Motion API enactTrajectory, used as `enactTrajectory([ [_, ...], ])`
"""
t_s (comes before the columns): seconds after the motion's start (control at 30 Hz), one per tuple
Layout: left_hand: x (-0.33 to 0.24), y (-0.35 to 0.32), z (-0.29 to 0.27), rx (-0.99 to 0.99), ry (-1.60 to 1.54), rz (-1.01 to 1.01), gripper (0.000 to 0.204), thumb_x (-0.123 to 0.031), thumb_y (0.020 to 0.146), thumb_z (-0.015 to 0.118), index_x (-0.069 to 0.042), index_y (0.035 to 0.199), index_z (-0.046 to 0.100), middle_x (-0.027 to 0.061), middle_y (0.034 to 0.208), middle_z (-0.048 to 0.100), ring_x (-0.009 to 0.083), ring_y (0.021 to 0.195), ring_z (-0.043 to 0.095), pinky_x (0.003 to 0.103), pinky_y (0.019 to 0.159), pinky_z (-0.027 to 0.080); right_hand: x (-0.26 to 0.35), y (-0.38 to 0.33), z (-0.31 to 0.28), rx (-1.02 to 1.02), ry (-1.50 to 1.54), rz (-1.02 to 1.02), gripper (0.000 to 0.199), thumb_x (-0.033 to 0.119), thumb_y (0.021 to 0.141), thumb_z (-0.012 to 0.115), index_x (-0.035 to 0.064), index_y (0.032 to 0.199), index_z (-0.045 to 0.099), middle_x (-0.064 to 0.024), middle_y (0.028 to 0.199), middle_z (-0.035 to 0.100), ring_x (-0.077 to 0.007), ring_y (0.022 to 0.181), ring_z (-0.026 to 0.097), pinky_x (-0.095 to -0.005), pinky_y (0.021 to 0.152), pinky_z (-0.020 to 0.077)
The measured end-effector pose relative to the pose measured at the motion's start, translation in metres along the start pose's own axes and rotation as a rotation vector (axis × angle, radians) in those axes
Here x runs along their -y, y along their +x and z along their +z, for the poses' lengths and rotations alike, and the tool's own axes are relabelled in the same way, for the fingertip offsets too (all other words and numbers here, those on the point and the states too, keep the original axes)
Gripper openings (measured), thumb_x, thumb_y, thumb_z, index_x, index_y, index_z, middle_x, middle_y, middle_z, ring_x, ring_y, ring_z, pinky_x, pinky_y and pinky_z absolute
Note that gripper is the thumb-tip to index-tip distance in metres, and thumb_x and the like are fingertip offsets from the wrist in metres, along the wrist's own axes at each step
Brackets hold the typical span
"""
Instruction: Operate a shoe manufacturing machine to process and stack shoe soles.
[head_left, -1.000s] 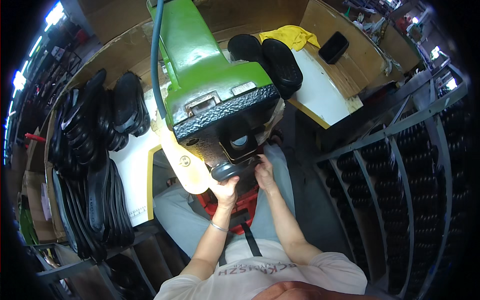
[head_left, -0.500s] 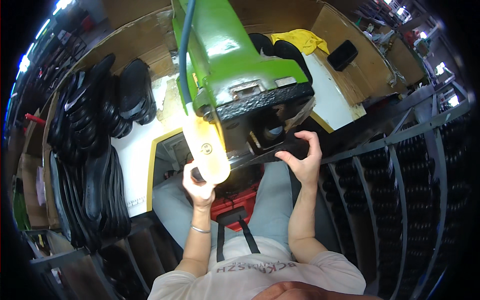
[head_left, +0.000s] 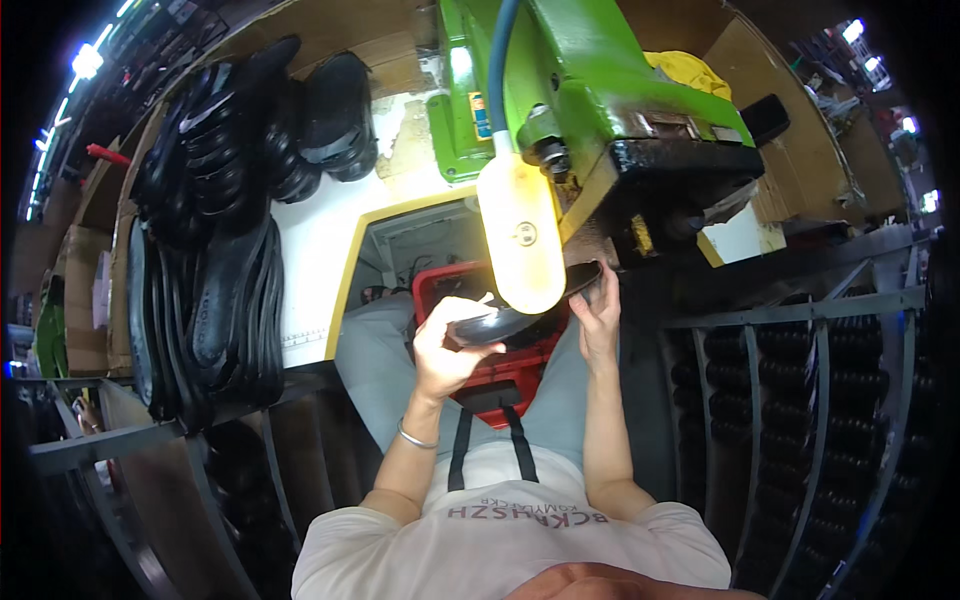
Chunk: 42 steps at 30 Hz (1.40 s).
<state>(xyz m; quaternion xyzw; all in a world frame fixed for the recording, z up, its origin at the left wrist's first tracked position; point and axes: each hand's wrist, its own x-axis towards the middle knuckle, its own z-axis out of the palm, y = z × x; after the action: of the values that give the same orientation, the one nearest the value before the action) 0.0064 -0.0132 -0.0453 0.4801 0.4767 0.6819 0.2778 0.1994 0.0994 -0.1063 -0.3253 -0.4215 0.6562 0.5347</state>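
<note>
A glossy black shoe sole is held between my two hands, tilted below the head of a green machine. My left hand grips its left end, thumb and fingers on either side. Closed on the other end is my right hand, with the fingers partly behind the sole. A glowing lamp on a grey cable hangs in front of the sole and hides its middle.
Black soles stand in stacks on the white tabletop at left, inside cardboard walls. A yellow cloth and a dark flat object lie at right. Metal racks filled with black items flank me. Something red sits between my legs.
The sole has come out from under the machine head, toward me, and now shows its shiny face. Both hands moved with it and stay on its ends. The whole view has shifted.
</note>
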Motion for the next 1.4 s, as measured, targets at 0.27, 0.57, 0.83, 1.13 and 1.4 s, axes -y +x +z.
enactTrajectory([
  [0.27,0.018,0.024,0.053,0.206,0.012,-0.207,0.047,0.003,0.066,0.083,0.003,0.104,0.056,0.0098,0.100,0.063,0.0173,0.093,0.063,0.030,0.087,0.053,-0.051,0.009,-0.052,-0.076,0.366,0.187,0.074,0.024,0.084,0.073,0.0185,0.144,0.030,-0.0011,0.135,0.043,-0.0203,0.124,0.045,-0.0469,0.093,0.0465],
  [0.57,0.025,0.021,0.042,0.121,0.011,-0.043,0.054,0.000,0.069,0.083,0.002,0.113,0.052,0.0099,0.101,0.062,0.0201,0.099,0.063,0.032,0.087,0.055,-0.022,0.008,-0.061,-0.170,0.138,0.017,0.073,0.020,0.081,0.076,0.0086,0.140,0.036,-0.0057,0.127,0.046,-0.0199,0.117,0.048,-0.0372,0.096,0.0427],
  [0.83,0.027,-0.007,0.005,0.032,-0.163,-0.136,0.050,0.003,0.063,0.085,0.004,0.106,0.060,0.0087,0.101,0.065,0.0184,0.091,0.064,0.030,0.083,0.053,0.084,-0.024,0.032,0.092,-0.632,-0.443,0.049,0.020,0.071,0.077,-0.0025,0.112,0.062,-0.0163,0.119,0.054,-0.0302,0.113,0.052,-0.0387,0.097,0.0401],
  [1.13,0.009,-0.012,0.024,0.199,-0.024,-0.028,0.032,0.003,0.063,0.082,-0.001,0.088,0.063,0.0114,0.085,0.066,0.0245,0.087,0.066,0.060,0.105,0.034,0.062,-0.014,0.034,-0.094,-0.631,-0.332,0.005,-0.001,0.081,0.064,-0.0023,0.076,0.067,-0.0120,0.078,0.066,-0.0232,0.074,0.064,-0.0315,0.068,0.0498],
  [1.4,0.011,-0.021,0.042,0.717,0.268,0.477,0.022,0.006,0.066,0.064,-0.003,0.085,0.060,0.0081,0.088,0.063,0.0251,0.092,0.064,0.065,0.109,0.023,0.032,-0.069,-0.027,0.047,0.034,0.506,0.048,0.017,0.091,0.062,0.0002,0.133,0.047,-0.0034,0.104,0.063,-0.0093,0.089,0.060,-0.0229,0.077,0.0476],
])
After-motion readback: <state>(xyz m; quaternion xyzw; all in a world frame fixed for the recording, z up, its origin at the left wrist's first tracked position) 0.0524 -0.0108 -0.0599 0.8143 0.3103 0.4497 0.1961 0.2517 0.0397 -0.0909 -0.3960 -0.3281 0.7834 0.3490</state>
